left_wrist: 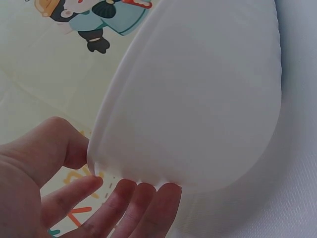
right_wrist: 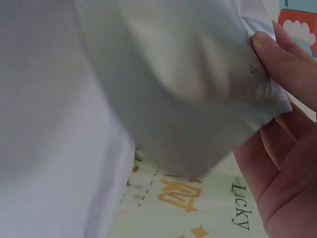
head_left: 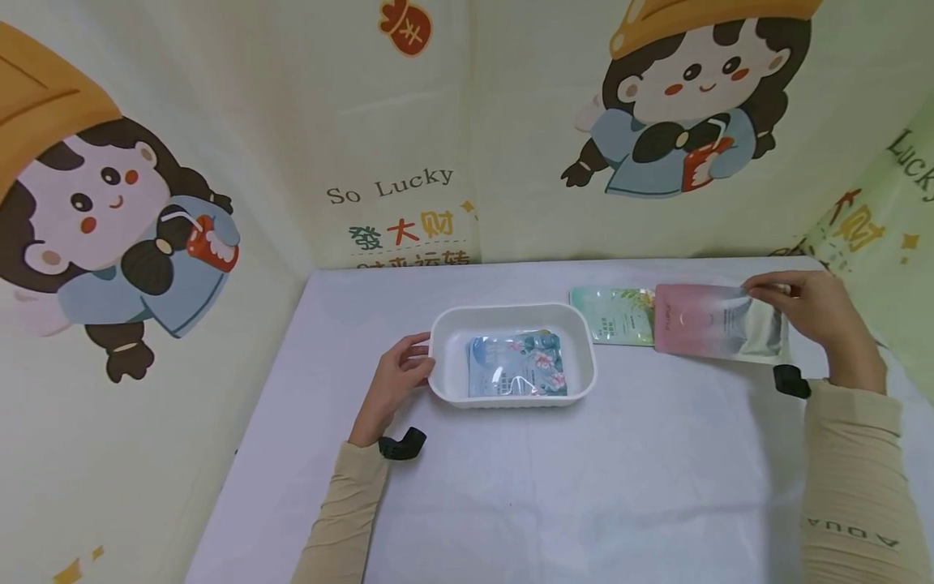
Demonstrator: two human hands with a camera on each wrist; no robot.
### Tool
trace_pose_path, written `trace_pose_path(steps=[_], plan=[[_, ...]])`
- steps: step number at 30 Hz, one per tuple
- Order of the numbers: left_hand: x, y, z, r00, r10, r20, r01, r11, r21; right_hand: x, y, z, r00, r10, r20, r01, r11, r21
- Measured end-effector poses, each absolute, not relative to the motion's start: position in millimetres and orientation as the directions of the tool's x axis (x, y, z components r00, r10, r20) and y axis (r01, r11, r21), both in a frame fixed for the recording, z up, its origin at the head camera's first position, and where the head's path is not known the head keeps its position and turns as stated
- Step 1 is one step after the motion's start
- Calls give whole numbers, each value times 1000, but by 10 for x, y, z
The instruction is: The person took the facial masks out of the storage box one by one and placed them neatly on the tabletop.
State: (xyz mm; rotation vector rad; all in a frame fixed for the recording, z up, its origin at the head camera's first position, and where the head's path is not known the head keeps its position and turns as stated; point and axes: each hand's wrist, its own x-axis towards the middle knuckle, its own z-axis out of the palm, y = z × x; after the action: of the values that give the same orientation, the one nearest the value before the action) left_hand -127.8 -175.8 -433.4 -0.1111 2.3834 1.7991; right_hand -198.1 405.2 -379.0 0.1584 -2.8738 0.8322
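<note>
At the left end of a white plastic tray (head_left: pixel 511 403), my left hand (head_left: pixel 396 375) holds the rim. The left wrist view shows its thumb (left_wrist: pixel 74 148) at the rim and its fingertips against the outer wall. Inside the tray lies a blue floral pouch (head_left: pixel 511 365). My right hand (head_left: pixel 820 312) pinches the upper right corner of a pink and silver pouch (head_left: pixel 700 320) between thumb and fingers. In the right wrist view the silvery side of that pouch (right_wrist: pixel 188 94) fills the middle. Its left end overlaps a green pouch (head_left: pixel 613 316) in the head view.
A white cloth (head_left: pixel 584 495) covers the table. Behind the table's far edge hangs a pale yellow curtain (head_left: pixel 533 227) printed with cartoon figures and lettering. Black camera mounts (head_left: pixel 404 444) sit at both wrists.
</note>
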Motion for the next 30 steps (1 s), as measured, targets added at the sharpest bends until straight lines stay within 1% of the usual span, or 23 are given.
trace_pose_path(steps=[5, 12, 14, 17, 20, 22, 26, 30], plan=[[-1302, -1766, -4394, -987, 28, -158, -145, 276, 950, -2036, 4030, -3827, -984, -69, 166, -136, 887, -441], [-1314, -1765, -4434, -985, 35, -170, -157, 238, 958, -2066, 4031, -3886, -982, -85, 169, -147, 907, -395], [-1314, -1764, -4441, -985, 42, -168, -154, 234, 960, -2074, 4040, -3913, -986, -75, 152, -130, 911, -393], [-1305, -1766, -4435, -984, 41, -172, -158, 242, 957, -2092, 4050, -3965, -994, -49, 93, -83, 907, -413], [-1268, -1756, -4362, -982, 29, -187, -174, 256, 951, -2115, 4055, -4032, -998, -47, 49, -64, 899, -433], [-1230, -1739, -4268, -981, 24, -195, -182, 265, 947, -2127, 4060, -4076, -997, -62, 56, -80, 899, -430], [-1173, -1702, -4149, -985, 46, -169, -152, 252, 956, -2151, 4091, -4142, -993, -69, 94, -102, 908, -407], [-1189, -1704, -4187, -985, 45, -169, -152, 252, 956, -2187, 4094, -4181, -995, -36, 89, -69, 913, -403]])
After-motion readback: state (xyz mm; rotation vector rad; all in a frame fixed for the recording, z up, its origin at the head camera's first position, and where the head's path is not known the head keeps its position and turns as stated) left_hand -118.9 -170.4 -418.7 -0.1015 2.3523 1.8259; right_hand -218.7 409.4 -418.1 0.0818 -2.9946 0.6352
